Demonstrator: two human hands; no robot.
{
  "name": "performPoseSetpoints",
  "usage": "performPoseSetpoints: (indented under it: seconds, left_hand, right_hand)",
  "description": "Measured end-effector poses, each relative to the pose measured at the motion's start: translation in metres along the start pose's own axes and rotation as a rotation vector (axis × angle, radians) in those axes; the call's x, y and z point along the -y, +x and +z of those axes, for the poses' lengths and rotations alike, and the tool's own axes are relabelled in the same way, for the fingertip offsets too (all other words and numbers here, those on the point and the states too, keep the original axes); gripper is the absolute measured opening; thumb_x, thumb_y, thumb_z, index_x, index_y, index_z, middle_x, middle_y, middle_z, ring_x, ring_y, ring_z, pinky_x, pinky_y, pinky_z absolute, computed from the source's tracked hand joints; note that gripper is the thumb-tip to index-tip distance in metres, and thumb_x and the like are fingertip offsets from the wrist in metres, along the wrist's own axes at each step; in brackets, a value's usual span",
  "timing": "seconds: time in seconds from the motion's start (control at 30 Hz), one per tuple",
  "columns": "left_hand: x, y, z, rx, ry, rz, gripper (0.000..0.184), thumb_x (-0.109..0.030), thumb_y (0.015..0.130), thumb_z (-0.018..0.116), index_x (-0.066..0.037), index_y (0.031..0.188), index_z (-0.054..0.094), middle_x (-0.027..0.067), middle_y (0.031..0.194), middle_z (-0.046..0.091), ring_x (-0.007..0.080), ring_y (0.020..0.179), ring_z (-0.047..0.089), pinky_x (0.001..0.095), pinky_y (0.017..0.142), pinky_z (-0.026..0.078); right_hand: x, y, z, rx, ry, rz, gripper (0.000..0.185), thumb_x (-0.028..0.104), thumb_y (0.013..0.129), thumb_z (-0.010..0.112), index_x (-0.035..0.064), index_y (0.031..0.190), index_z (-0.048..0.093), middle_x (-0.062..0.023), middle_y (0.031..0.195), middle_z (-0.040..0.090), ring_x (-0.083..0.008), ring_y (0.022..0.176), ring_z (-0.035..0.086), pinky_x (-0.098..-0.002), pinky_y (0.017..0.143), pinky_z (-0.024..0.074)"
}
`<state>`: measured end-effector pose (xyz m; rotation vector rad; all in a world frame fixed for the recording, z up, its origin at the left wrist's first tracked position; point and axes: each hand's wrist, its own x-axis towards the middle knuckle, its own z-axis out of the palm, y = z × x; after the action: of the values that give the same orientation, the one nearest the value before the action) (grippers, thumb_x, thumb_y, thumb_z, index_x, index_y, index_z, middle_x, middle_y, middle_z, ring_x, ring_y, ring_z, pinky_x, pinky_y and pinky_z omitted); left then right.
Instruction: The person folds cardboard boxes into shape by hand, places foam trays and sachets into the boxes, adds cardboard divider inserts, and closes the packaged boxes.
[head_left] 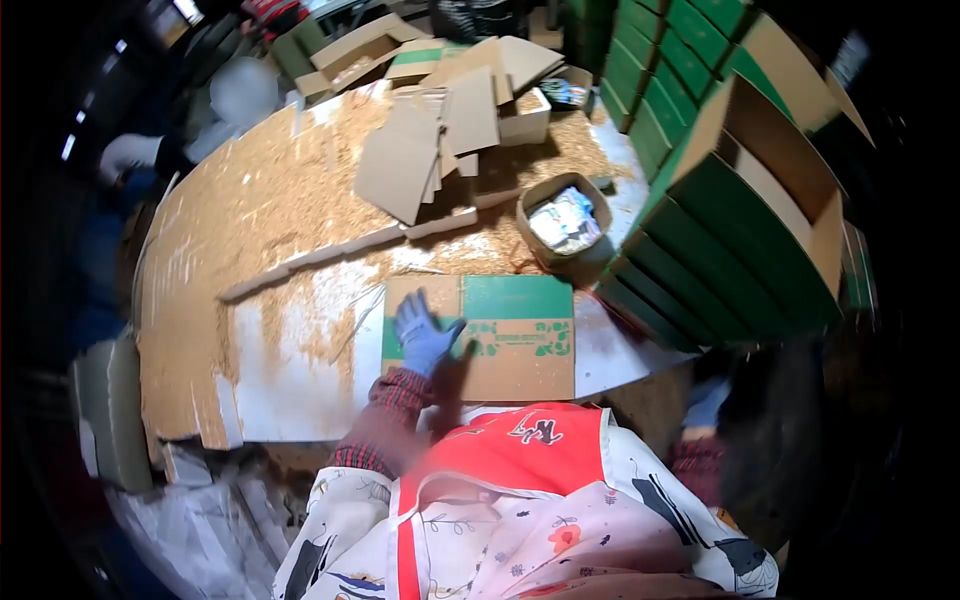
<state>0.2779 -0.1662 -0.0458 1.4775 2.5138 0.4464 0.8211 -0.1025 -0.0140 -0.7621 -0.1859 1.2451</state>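
My left hand (pixel 425 340), in a blue-grey work glove, lies with fingers spread on the left part of a closed brown-and-green cardboard box (pixel 525 345). The box rests at the table's front edge, its printed green side facing up. Off to the right, below the table edge, is my right hand (pixel 706 402), also in a blue glove. It is blurred and in shadow, so its fingers and anything in them cannot be made out.
Wood shavings cover much of the white table (pixel 280 385). Beyond the box stands a round bin (pixel 560 255) of small packets. Grey cardboard sheets (pixel 400 155) lie farther back. Green cartons (pixel 740 240) are stacked high on the right, an open one on top. Another person's arm (pixel 130 155) shows at far left.
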Motion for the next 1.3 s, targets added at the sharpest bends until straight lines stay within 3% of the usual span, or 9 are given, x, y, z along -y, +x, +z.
performPoseSetpoints:
  seconds: [0.13, 0.27, 0.37, 0.57, 0.7, 0.77, 0.9, 1.07, 1.3]
  left_hand:
    - [0.081, -0.078, -0.001, 0.267, -0.065, -0.485, 0.122, -0.072, 0.062, 0.066, -0.005, 0.148, 0.013, 0.0243, 0.151, 0.019, 0.0404, 0.138, 0.021, 0.0553, 0.111, 0.016]
    - [0.099, -0.111, 0.014, 0.137, -0.064, -0.537, 0.121, -0.073, 0.063, 0.066, -0.007, 0.149, 0.012, 0.0242, 0.145, 0.029, 0.0385, 0.133, 0.033, 0.0452, 0.106, 0.032]
    - [0.091, -0.126, -0.003, 0.077, -0.111, -0.632, 0.121, -0.071, 0.062, 0.067, -0.004, 0.148, 0.014, 0.0247, 0.142, 0.032, 0.0392, 0.129, 0.037, 0.0463, 0.105, 0.033]
    - [0.12, -0.132, -0.046, 0.156, -0.165, -0.542, 0.123, -0.073, 0.059, 0.069, -0.008, 0.148, 0.017, 0.027, 0.144, 0.027, 0.0422, 0.134, 0.027, 0.0486, 0.109, 0.027]
    - [0.103, -0.13, -0.116, 0.305, 0.159, -0.054, 0.115, -0.066, 0.061, 0.072, -0.011, 0.148, 0.019, 0.0241, 0.147, 0.025, 0.0451, 0.136, 0.02, 0.0509, 0.11, 0.022]
    - [0.119, -0.119, -0.116, 0.261, 0.138, 0.431, 0.095, -0.045, 0.073, 0.07, -0.012, 0.148, 0.021, 0.0202, 0.145, 0.032, 0.0402, 0.128, 0.038, 0.047, 0.105, 0.034]
    - [0.083, -0.086, -0.225, 0.584, -0.099, 0.498, 0.085, -0.036, 0.079, 0.066, -0.008, 0.147, 0.023, 0.0233, 0.137, 0.041, 0.0361, 0.118, 0.05, 0.0379, 0.101, 0.04]
    - [0.094, -0.069, -0.208, 0.648, -0.348, 0.599, 0.081, -0.048, 0.086, 0.058, -0.005, 0.145, 0.024, 0.0222, 0.14, 0.038, 0.0357, 0.129, 0.039, 0.0406, 0.108, 0.032]
    - [0.113, -0.076, -0.164, 0.586, -1.533, 0.158, 0.071, -0.031, 0.086, 0.062, -0.002, 0.143, 0.03, 0.0124, 0.141, 0.038, 0.0197, 0.13, 0.034, 0.0336, 0.108, 0.028]
  right_hand:
    - [-0.137, -0.077, 0.011, 0.266, -1.102, 0.243, 0.028, 0.024, 0.091, 0.061, 0.0048, 0.11, 0.055, -0.0012, 0.08, 0.062, -0.0124, 0.061, 0.054, -0.0269, 0.056, 0.0445]
    - [-0.205, -0.065, 0.045, 0.745, -1.518, 0.598, 0.087, 0.032, 0.079, 0.073, -0.0003, 0.144, 0.026, -0.0221, 0.114, 0.058, -0.0224, 0.086, 0.063, -0.0332, 0.064, 0.0515]
    - [-0.251, -0.07, 0.047, 0.93, -1.879, 0.341, 0.1, 0.055, 0.074, 0.068, -0.0024, 0.144, 0.025, -0.0358, 0.134, 0.038, -0.0424, 0.119, 0.048, -0.0423, 0.093, 0.0442]
    - [-0.249, -0.08, 0.105, 1.133, -1.737, 0.131, 0.084, 0.038, 0.073, 0.072, -0.0041, 0.137, 0.038, -0.0332, 0.129, 0.045, -0.0407, 0.121, 0.046, -0.0415, 0.099, 0.0396]
    - [-0.204, -0.088, 0.2, 0.814, -1.255, 0.525, 0.052, 0.009, 0.076, 0.066, 0.0029, 0.125, 0.049, -0.0075, 0.086, 0.062, -0.0099, 0.057, 0.054, -0.0224, 0.041, 0.0398]
    - [-0.202, -0.074, 0.231, 1.015, -1.094, 0.415, 0.041, 0.018, 0.086, 0.057, 0.0064, 0.124, 0.051, -0.0086, 0.096, 0.062, -0.0145, 0.072, 0.059, -0.025, 0.05, 0.0473]
    - [-0.206, -0.097, 0.303, 0.818, -0.284, 0.829, 0.045, 0.044, 0.097, 0.044, 0.0151, 0.131, 0.047, -0.013, 0.126, 0.055, -0.0281, 0.107, 0.059, -0.0419, 0.081, 0.0526]
    - [-0.322, -0.163, 0.315, 0.947, -1.245, -0.22, 0.084, 0.043, 0.09, 0.06, 0.0066, 0.149, 0.014, -0.0143, 0.152, 0.023, -0.0252, 0.137, 0.027, -0.0376, 0.11, 0.0246]
    - [-0.299, -0.169, 0.312, 1.028, -1.03, -0.083, 0.076, 0.021, 0.088, 0.066, -0.0006, 0.146, 0.022, -0.0178, 0.149, 0.028, -0.025, 0.133, 0.034, -0.0331, 0.105, 0.0335]
